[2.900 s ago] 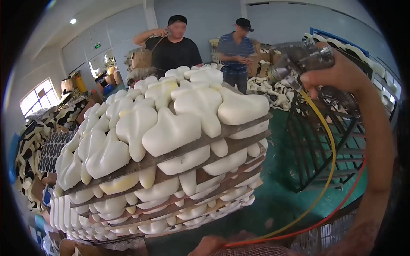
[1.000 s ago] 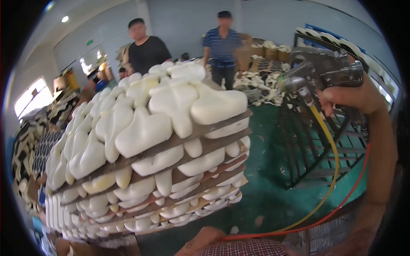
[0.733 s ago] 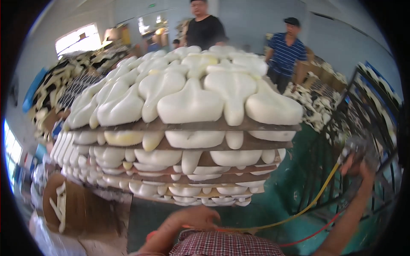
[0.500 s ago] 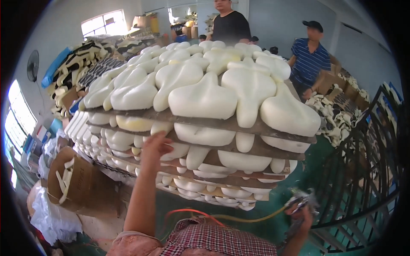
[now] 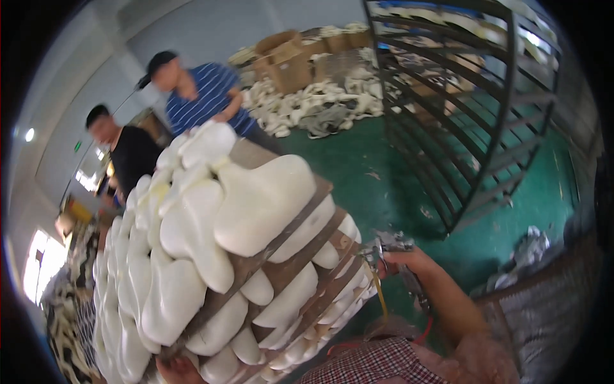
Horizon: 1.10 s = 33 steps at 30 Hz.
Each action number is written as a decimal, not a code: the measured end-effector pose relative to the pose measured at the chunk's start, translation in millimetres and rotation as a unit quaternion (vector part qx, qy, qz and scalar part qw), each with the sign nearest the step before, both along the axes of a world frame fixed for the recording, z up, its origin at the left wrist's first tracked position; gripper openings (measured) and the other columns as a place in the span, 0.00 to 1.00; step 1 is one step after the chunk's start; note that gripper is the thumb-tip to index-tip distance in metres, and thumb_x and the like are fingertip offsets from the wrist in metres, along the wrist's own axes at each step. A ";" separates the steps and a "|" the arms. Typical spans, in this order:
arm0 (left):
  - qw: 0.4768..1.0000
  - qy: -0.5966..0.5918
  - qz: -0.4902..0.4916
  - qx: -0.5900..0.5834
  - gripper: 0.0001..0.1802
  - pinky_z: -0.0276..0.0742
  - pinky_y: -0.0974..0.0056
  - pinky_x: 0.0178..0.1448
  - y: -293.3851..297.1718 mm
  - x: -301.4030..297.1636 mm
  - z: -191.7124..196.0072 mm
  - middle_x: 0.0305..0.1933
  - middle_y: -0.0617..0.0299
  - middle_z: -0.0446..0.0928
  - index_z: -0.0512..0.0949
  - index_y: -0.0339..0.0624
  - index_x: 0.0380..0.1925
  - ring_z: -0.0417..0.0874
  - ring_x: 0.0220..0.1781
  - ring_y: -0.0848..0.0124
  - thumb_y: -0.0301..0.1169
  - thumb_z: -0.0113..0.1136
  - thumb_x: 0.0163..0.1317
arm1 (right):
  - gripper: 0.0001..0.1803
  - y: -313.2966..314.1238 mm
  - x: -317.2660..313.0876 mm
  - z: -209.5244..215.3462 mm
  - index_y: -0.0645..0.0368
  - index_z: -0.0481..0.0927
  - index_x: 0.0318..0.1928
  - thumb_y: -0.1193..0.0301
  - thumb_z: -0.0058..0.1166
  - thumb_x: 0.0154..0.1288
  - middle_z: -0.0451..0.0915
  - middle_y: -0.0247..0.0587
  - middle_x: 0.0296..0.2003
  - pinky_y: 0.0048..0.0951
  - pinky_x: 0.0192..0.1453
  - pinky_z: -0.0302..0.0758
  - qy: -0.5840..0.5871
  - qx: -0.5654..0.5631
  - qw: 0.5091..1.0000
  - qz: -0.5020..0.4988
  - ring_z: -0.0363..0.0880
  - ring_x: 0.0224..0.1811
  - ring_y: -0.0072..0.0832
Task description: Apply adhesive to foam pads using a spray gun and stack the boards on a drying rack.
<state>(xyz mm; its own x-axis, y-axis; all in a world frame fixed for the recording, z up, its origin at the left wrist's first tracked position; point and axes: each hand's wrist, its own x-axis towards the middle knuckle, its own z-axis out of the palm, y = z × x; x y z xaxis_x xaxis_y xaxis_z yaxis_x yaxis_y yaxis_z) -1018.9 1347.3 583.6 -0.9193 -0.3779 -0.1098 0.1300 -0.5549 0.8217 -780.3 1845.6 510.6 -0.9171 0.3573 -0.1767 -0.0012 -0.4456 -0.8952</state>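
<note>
Your right hand (image 5: 401,260) is clamping the silver metal spray gun (image 5: 393,242), now nearing the flat brown boards (image 5: 248,153) at their right corner, so rounded white pieces (image 5: 265,205) are coming closer. Your left hand (image 5: 178,370) isn't showing its grip.

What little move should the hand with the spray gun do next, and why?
Perhaps the right hand should lift the spray gun slightly, because it's held low beside the stack of boards, below the top white pieces, while the left hand is at the near edge.
</note>
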 end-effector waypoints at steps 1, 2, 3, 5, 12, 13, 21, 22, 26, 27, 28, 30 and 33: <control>1.000 -0.002 0.014 0.021 0.12 0.66 0.71 0.22 -4.7 -3.8 3.9 0.31 0.68 0.78 0.74 0.45 0.35 0.73 0.24 0.75 0.41 0.53 0.59 | 0.14 -2.0 1.4 3.4 0.63 0.75 0.37 0.66 0.56 0.53 0.78 0.43 0.27 0.32 0.36 0.76 0.003 -0.008 1.000 -0.023 0.79 0.29 0.33; 0.998 0.027 -0.051 0.032 0.10 0.66 0.66 0.21 5.3 5.9 17.1 0.24 0.64 0.75 0.71 0.45 0.24 0.71 0.20 0.70 0.39 0.53 0.57 | 0.13 -3.1 2.7 6.7 0.63 0.75 0.37 0.67 0.55 0.54 0.78 0.42 0.27 0.32 0.36 0.76 -0.004 -0.006 1.000 -0.030 0.79 0.30 0.33; 0.991 0.056 -0.111 0.046 0.14 0.66 0.60 0.21 13.6 20.4 30.0 0.18 0.60 0.72 0.68 0.45 0.14 0.68 0.16 0.65 0.36 0.52 0.55 | 0.13 -4.2 4.7 7.7 0.63 0.75 0.36 0.67 0.55 0.54 0.78 0.42 0.27 0.33 0.36 0.76 -0.011 -0.003 0.999 -0.032 0.79 0.30 0.32; 0.991 0.071 -0.107 0.034 0.12 0.66 0.64 0.20 19.4 26.6 40.7 0.18 0.64 0.73 0.69 0.47 0.15 0.66 0.14 0.72 0.34 0.50 0.57 | 0.12 -3.2 5.9 1.9 0.64 0.75 0.37 0.69 0.54 0.55 0.78 0.43 0.27 0.34 0.36 0.77 -0.002 -0.002 0.999 -0.036 0.79 0.29 0.33; 0.999 0.050 -0.002 0.016 0.12 0.66 0.65 0.20 30.7 23.9 48.0 0.18 0.61 0.72 0.69 0.44 0.17 0.66 0.14 0.69 0.33 0.49 0.58 | 0.11 5.6 4.3 -11.7 0.64 0.75 0.38 0.71 0.54 0.56 0.78 0.43 0.26 0.34 0.33 0.78 0.006 -0.059 0.995 -0.075 0.79 0.27 0.33; 0.998 0.056 0.005 0.013 0.12 0.66 0.64 0.20 33.1 21.9 47.5 0.18 0.61 0.72 0.69 0.44 0.17 0.66 0.14 0.68 0.33 0.48 0.58 | 0.09 9.0 3.4 -13.0 0.63 0.75 0.36 0.71 0.55 0.56 0.78 0.42 0.25 0.33 0.31 0.79 0.006 -0.063 0.995 -0.082 0.79 0.26 0.32; 0.997 0.077 0.003 -0.008 0.10 0.59 0.66 0.20 89.8 34.7 56.7 0.19 0.59 0.72 0.70 0.42 0.18 0.63 0.13 0.69 0.32 0.47 0.56 | 0.09 41.5 11.3 -30.9 0.62 0.75 0.36 0.71 0.56 0.56 0.78 0.42 0.26 0.34 0.33 0.80 -0.030 -0.061 0.993 -0.092 0.79 0.26 0.31; 0.996 0.070 0.052 -0.014 0.10 0.59 0.66 0.20 122.3 47.3 68.8 0.20 0.59 0.72 0.69 0.42 0.19 0.61 0.13 0.69 0.32 0.49 0.56 | 0.09 46.8 15.4 -35.0 0.62 0.75 0.35 0.70 0.55 0.56 0.78 0.41 0.26 0.31 0.32 0.78 -0.024 -0.062 0.993 -0.095 0.79 0.27 0.31; 0.975 0.206 -0.087 -0.008 0.08 0.58 0.68 0.20 124.6 95.6 109.0 0.20 0.59 0.72 0.69 0.45 0.18 0.59 0.13 0.72 0.31 0.51 0.55 | 0.09 62.4 9.9 -29.3 0.63 0.76 0.35 0.70 0.55 0.57 0.78 0.41 0.26 0.32 0.33 0.79 0.016 -0.099 0.993 -0.068 0.79 0.27 0.31; 0.976 0.174 -0.131 0.006 0.08 0.58 0.68 0.20 147.3 65.8 75.4 0.20 0.59 0.72 0.69 0.45 0.18 0.59 0.13 0.72 0.31 0.51 0.55 | 0.09 76.9 32.5 -51.0 0.63 0.76 0.34 0.70 0.56 0.57 0.78 0.42 0.26 0.34 0.33 0.80 -0.011 -0.102 0.987 -0.121 0.79 0.26 0.30; 0.973 0.178 -0.145 0.002 0.09 0.58 0.68 0.19 173.7 69.9 77.0 0.19 0.59 0.72 0.68 0.45 0.18 0.59 0.13 0.73 0.30 0.50 0.56 | 0.09 86.0 40.7 -62.7 0.64 0.76 0.32 0.70 0.55 0.57 0.78 0.42 0.26 0.34 0.33 0.80 -0.018 -0.098 0.987 -0.130 0.79 0.26 0.30; 0.975 0.167 -0.145 -0.020 0.09 0.57 0.69 0.19 222.7 87.1 91.9 0.19 0.58 0.72 0.69 0.44 0.21 0.59 0.13 0.73 0.33 0.48 0.58 | 0.09 99.7 54.7 -68.5 0.64 0.76 0.31 0.70 0.55 0.57 0.78 0.42 0.26 0.33 0.33 0.80 -0.009 -0.102 0.985 -0.136 0.79 0.26 0.30; 0.963 0.150 -0.224 -0.019 0.13 0.58 0.69 0.19 274.8 93.3 102.3 0.21 0.57 0.73 0.72 0.39 0.27 0.61 0.13 0.72 0.37 0.45 0.60 | 0.09 116.1 83.0 -73.8 0.64 0.76 0.32 0.70 0.54 0.57 0.78 0.42 0.25 0.32 0.32 0.79 0.007 -0.108 0.983 -0.145 0.79 0.26 0.30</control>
